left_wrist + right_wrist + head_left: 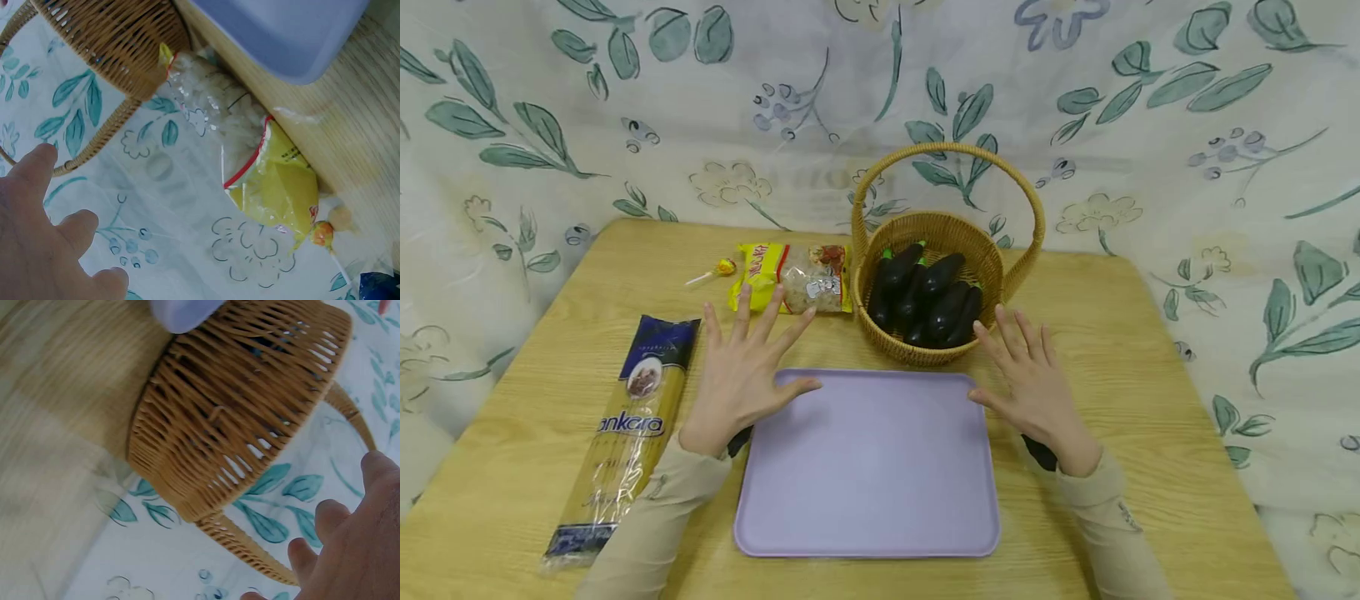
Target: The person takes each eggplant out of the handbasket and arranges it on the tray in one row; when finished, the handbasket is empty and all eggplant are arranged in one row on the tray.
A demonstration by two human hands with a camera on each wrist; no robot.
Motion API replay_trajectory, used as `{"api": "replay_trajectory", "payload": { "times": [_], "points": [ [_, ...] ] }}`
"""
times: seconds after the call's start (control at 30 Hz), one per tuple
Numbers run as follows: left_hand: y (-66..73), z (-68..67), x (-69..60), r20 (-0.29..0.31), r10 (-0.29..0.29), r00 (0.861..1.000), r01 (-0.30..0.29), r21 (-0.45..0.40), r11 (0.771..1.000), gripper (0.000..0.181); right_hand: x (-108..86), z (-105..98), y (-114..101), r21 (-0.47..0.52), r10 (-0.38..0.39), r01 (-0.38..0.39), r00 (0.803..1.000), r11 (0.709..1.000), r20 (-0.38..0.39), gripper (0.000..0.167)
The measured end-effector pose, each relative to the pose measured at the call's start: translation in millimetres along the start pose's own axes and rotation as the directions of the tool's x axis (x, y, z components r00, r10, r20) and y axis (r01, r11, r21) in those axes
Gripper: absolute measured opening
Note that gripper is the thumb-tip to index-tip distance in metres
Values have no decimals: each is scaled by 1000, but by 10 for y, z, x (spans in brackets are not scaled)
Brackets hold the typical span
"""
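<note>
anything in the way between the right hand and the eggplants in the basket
Only the basket itself: its woven near wall stands between the right hand and the eggplants, and its handle arches above. Nothing covers the eggplants, and no other object is visible between.

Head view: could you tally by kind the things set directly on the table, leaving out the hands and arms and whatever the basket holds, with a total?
Packets: 2, the pasta pack and the yellow bag
Lollipop: 1
Basket: 1
Tray: 1
Total: 5
</note>
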State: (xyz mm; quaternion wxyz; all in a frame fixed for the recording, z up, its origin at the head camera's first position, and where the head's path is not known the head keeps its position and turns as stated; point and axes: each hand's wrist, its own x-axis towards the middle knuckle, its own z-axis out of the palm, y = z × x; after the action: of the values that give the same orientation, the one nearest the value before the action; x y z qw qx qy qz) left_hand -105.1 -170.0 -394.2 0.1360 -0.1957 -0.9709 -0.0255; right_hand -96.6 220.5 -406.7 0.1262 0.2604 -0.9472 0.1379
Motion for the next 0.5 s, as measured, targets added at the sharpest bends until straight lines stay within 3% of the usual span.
{"api": "replay_trajectory", "payload": {
  "times": [0.33,0.5],
  "points": [
    [-19,-120,52,67,-73,995,75,-33,997,90,41,-64,-42,42,83,-88,990,995,112,88],
    [81,-221,193,133,-49,990,66,-124,990,87,17,-12,-7,75,141,-153,980,985,144,84]
  ]
}}
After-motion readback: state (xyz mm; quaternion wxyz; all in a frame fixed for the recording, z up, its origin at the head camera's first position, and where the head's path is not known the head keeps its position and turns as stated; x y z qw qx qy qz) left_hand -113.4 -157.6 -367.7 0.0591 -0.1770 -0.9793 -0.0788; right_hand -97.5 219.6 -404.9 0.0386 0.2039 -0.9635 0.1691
